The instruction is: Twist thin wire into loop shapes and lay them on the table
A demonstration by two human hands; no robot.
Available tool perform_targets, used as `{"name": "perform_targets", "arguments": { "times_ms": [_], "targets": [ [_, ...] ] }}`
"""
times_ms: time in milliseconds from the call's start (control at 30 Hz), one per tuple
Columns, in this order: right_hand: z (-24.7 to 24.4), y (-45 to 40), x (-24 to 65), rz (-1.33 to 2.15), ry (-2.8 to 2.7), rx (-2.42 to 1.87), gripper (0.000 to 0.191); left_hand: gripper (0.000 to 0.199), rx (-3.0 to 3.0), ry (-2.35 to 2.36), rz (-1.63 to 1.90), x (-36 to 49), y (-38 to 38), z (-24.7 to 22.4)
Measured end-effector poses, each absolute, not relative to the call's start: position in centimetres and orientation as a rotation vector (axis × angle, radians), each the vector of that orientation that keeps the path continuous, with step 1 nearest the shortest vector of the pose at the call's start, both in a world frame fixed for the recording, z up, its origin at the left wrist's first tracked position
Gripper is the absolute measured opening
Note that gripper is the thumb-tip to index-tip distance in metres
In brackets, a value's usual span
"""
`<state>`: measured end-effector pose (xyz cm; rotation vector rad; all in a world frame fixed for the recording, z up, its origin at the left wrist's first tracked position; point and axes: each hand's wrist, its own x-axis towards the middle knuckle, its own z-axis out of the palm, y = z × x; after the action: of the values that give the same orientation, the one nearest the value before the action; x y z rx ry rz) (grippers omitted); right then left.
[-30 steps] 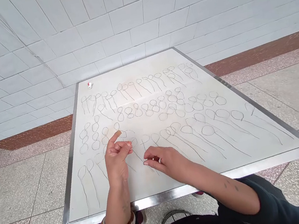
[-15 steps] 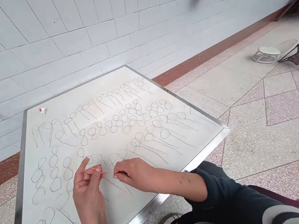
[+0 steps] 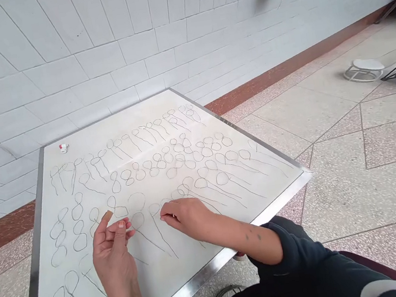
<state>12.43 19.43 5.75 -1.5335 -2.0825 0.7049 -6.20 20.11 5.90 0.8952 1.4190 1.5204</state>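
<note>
My left hand [image 3: 115,255] is above the white table [image 3: 188,284], thumb pressed to the fingers in a pinch. One fingertip, wrapped in a tan band, points up. Anything in that pinch is too thin to make out. A short way to the right, my right hand [image 3: 183,215] is also closed in a pinch over the table; what it grips is hidden. Below and between the hands lie thin dark looped strands [image 3: 148,238], like wire or thread, with long tails. Several figure-eight loops [image 3: 115,180] lie beyond them.
A small red and white object [image 3: 64,148] sits at the table's far left corner. The metal table edge [image 3: 198,278] runs close to my body. A tiled wall [image 3: 100,88] stands behind the table. On the floor at right is a white round-seated chair [image 3: 366,68].
My right hand has moved slightly right, away from my left hand, widening the gap. The pale thin piece seen at my left fingertips earlier is no longer distinct. The view has shifted a little.
</note>
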Motion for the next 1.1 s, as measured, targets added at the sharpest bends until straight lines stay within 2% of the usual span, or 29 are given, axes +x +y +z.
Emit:
{"name": "perform_targets", "arguments": {
  "times_ms": [333, 833, 1100],
  "targets": [
    [5.3, 19.3, 13.5, 0.686, -2.262, -1.751, 0.019, 0.038, 0.871, 1.376, 1.849, -11.7, 19.7, 8.2],
    [6.0, 18.2, 12.6, 0.953, -2.433, -1.798, 0.028, 0.038, 0.818, 1.358, 1.799, -12.3, 19.9, 7.6],
    [6.9, 18.6, 12.9, 0.942, -2.360, -1.813, 0.032, 0.037, 0.816, 1.349, 1.793, -12.2, 19.9, 7.5]
  ]
}}
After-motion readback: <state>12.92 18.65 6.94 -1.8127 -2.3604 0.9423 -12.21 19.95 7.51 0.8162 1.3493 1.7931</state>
